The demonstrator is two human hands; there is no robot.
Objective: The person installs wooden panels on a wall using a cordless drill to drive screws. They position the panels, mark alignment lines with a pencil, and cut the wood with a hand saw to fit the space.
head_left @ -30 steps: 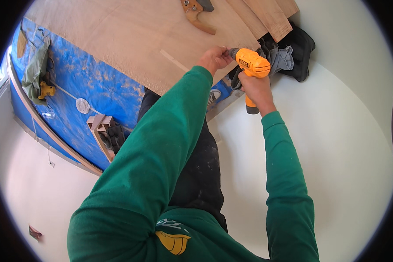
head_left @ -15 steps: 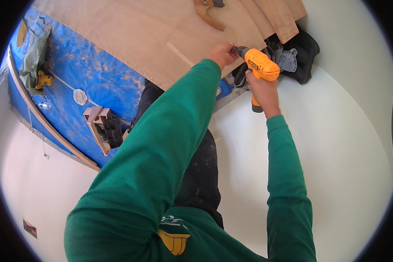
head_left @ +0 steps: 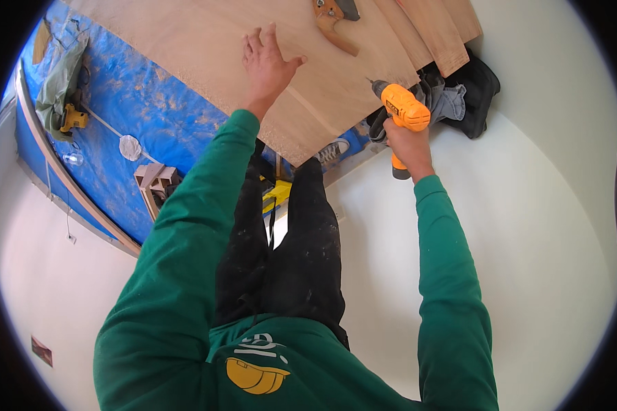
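My left hand [head_left: 271, 72], fingers spread, is over a wide light-brown wooden board [head_left: 185, 41], palm down; whether it presses on it I cannot tell. My right hand [head_left: 410, 147] grips the handle of an orange cordless drill [head_left: 406, 107] by the board's right edge. The drill's black chuck points up and left, with a thin bit [head_left: 369, 81] at its tip. Beyond the drill, a handsaw [head_left: 336, 31] with a wooden handle lies on the board, its blade cut off by the picture's top edge.
Wooden planks [head_left: 435, 38] lie at the upper right, above black and grey clothing [head_left: 480, 89]. A dusty blue sheet [head_left: 134, 89] covers the floor at left, bearing a yellow power tool [head_left: 73, 118] and a small wooden frame [head_left: 156, 179]. A white wall rises at right.
My left hand has left the drill's tip, moved left over the board and spread its fingers. The drill, still in my right hand, has shifted slightly left and down.
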